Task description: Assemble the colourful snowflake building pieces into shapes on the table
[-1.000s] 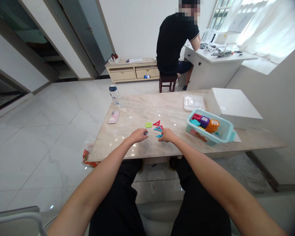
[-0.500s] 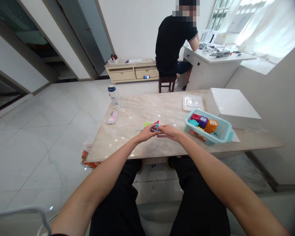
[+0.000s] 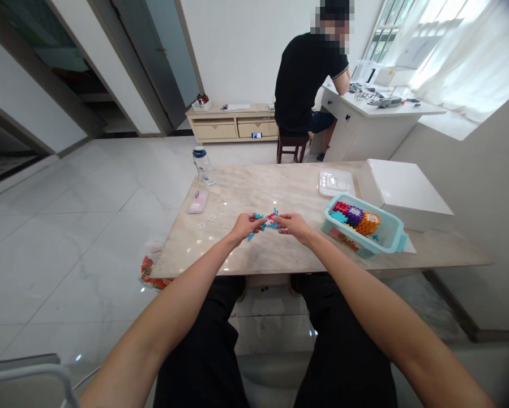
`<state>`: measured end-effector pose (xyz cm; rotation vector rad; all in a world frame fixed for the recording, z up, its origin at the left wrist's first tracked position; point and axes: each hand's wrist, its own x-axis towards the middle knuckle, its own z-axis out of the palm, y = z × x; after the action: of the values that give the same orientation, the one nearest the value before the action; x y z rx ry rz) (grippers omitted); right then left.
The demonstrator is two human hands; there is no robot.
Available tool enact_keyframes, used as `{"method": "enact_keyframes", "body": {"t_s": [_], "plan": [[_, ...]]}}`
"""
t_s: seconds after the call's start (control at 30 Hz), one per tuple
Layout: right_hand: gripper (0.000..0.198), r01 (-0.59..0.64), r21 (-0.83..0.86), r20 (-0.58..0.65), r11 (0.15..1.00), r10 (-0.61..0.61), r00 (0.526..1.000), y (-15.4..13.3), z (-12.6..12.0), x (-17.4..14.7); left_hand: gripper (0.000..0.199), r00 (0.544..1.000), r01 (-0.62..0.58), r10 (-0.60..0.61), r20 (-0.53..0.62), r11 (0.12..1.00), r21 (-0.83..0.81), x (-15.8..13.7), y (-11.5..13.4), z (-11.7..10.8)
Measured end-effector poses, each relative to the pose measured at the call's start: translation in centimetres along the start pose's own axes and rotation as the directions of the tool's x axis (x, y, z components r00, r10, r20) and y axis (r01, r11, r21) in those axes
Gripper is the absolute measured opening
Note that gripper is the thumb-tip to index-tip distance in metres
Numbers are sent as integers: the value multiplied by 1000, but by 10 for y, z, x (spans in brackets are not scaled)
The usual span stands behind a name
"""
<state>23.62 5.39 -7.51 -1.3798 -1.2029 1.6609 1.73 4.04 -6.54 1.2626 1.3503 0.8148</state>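
Pieces (image 3: 259,216), blue ones, sat pinched in the left hand (image 3: 246,228) above the table (image 3: 254,187); close by, the right hand (image 3: 294,225) gripped another blue piece (image 3: 275,211); a red piece (image 3: 271,216) showed between the two; off to the right stood a tub (image 3: 367,250) of blocks (image 3: 354,215).

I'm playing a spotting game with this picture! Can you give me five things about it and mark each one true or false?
1. Blue toy pieces are at the fingertips of both the left hand and the right hand. True.
2. The turquoise tub is on the left side of the table. False: the turquoise tub is on the right side of the table.
3. The bottle has a dark blue lid. True.
4. The other person is standing up. False: the other person sits on a stool.
5. The big box behind the tub is bright red. False: the big box is white.
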Motion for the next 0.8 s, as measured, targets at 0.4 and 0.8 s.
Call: {"method": "enact_keyframes", "body": {"t_s": [0.4,0.8], "plan": [[34,230,-597,-73,769,-337,939,-3,21,5,56,984,36,-34,174,999,-10,1,-2,-1],[32,375,-650,18,661,-480,877,4,26,7,59,978,130,-105,182,983,-131,-6,9,6]]}}
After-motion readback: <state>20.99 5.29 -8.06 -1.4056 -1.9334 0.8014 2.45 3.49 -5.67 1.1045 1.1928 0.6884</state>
